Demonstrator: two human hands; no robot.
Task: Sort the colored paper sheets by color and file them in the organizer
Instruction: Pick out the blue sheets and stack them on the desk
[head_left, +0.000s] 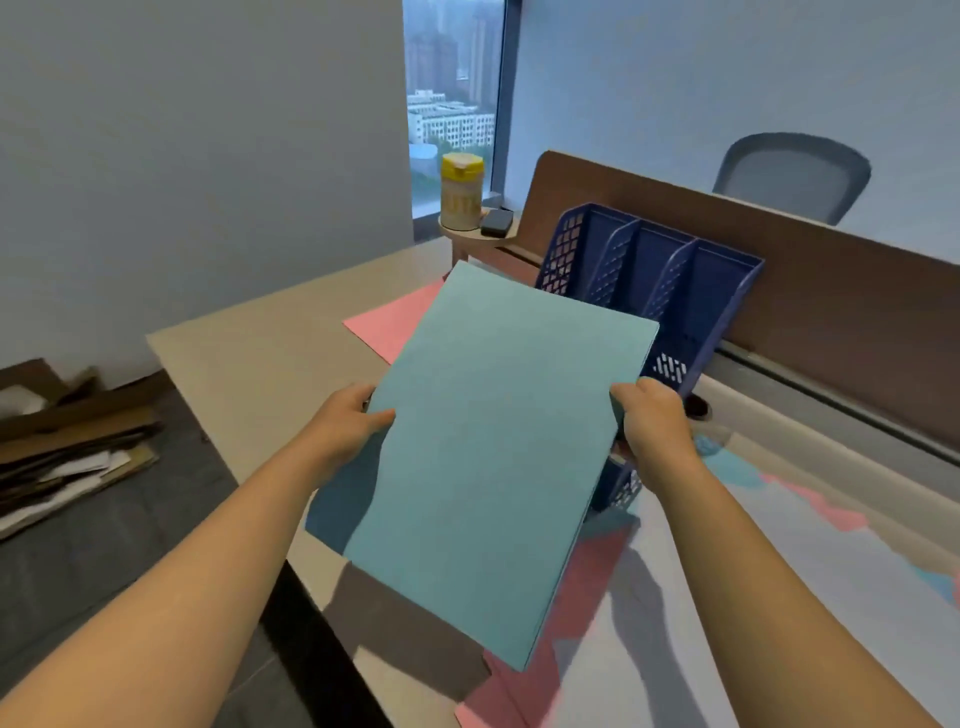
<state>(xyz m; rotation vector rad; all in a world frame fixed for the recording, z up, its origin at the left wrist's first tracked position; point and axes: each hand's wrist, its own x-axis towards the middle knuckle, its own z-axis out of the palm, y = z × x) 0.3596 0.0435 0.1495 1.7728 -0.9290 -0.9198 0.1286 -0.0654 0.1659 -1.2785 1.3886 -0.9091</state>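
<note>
You hold a stack of light blue sheets (493, 457) up above the tabletop (260, 353), tilted so its far edge rises toward the organizer (649, 280). Your left hand (348, 421) has its grip closed on the stack's left edge, thumb lying on the top face and the fingers tucked beneath. Your right hand (649, 421) has its grip closed on the right edge, fingers curled round it; how its thumb lies you cannot tell. Under the stack a darker blue sheet (332, 509) shows at the left, and pink sheets (395, 322) lie flat on the tabletop beyond the stack's far left corner, with more pink paper (498, 696) under its near corner. The organizer is dark blue plastic with lattice dividers and stands just behind the stack, against a brown partition (831, 291); the stack hides its front. To your right a pale mat with pink and blue patches (810, 519) covers the tabletop. Farther off, a yellow-lidded canister (461, 192) and a small dark object (497, 222) sit on a round stand by the window (452, 104). Flattened cardboard (67, 447) lies on the floor at the left, and a grey chair back (789, 176) rises behind the partition.
</note>
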